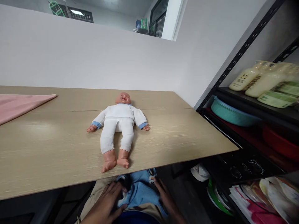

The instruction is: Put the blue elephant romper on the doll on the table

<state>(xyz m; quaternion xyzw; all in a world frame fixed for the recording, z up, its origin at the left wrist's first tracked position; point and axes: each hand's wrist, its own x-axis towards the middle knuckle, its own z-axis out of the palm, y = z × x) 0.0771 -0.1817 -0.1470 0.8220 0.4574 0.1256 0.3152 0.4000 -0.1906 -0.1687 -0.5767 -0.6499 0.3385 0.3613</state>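
Pressing a soft blue cloth garment (pixel 140 193) down below the pale wooden table (pixel 46 149), left hand (pixel 106 202) fingers spread, right hand (pixel 167 199) fingers unclear; liable to slip floorward, loosely held.

I see left hand (pixel 106 202), right hand (pixel 167 199) cut by bottom edge; crumpled blue fabric garment (pixel 140 193) partly behind pale wooden surface (pixel 46 149). Cream plastic bottles (pixel 263 79) blurred, labels unreadable.
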